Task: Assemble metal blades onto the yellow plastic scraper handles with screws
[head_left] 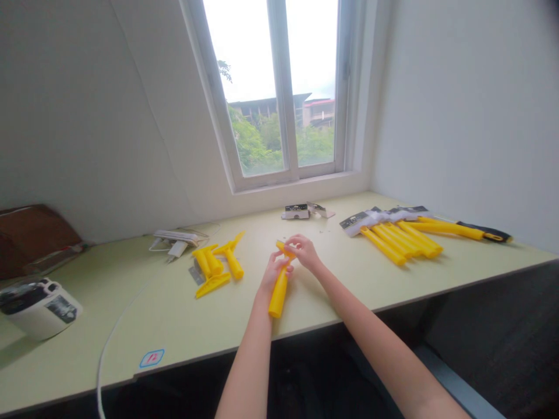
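Near the front edge of the table, my left hand [271, 274] is wrapped around the neck of a yellow scraper [278, 297], whose round handle points toward me. My right hand [304, 251] pinches the scraper's head at its far end; the fingers partly hide that head and whatever is between them. To the left lies a loose group of similar yellow scrapers [212, 263] with wide heads, beside a flat grey piece [196, 275]. Several yellow-handled tools [399, 238] with card headers lie in a row on the right.
Small black-and-white cards [297, 211] lie below the window. A black-and-yellow handle [484, 233] points to the right edge. On the left are a white power strip [175, 237], a white container [41, 308], a brown box [35, 238] and a white cable [107, 343] crossing the table.
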The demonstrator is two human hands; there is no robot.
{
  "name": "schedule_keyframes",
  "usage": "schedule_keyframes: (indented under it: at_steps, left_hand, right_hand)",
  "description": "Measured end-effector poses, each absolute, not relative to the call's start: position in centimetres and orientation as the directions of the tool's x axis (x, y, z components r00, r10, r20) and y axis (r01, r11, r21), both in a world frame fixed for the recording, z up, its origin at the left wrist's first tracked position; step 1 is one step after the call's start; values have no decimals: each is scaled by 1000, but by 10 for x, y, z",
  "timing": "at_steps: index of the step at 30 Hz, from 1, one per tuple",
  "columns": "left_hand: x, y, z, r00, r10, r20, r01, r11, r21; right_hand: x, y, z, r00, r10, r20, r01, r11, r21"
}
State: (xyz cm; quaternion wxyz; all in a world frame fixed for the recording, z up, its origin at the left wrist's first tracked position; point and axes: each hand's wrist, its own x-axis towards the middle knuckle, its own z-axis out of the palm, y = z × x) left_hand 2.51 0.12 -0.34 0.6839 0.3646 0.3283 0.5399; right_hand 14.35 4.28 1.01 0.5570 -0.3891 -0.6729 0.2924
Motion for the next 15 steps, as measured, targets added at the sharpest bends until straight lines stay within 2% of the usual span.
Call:
schedule_keyframes:
  at_steps: [6,15]
  left_hand:
    - [25,1,-3,171,983,-67,-485,143,863]
    - [23,1,-4,196,979,-49,-542,150,827]
  right_hand:
    - [140,41,9,-16,824,566,228,554,-801]
    - [138,40,4,-31,772,635,254,620,-742]
